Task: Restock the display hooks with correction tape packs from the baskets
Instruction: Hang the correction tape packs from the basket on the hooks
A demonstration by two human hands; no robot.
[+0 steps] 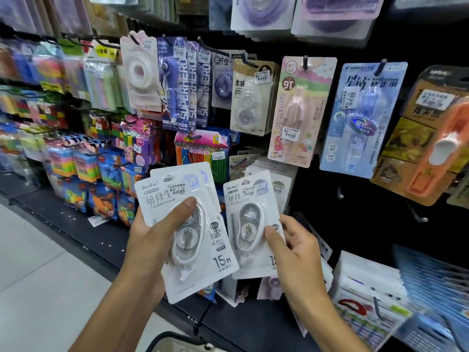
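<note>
Packs in left hand — upright, top tilted left.

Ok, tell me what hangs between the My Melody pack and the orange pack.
Head view: one blue correction tape pack hangs between the My Melody pack and the orange pack.

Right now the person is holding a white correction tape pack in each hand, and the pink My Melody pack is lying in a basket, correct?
Not quite. The head view shows the pink My Melody pack hanging from a display hook on the wall, not lying in a basket. The rest stands: the left hand grips white correction tape packs, and the right hand holds another white pack.
</note>
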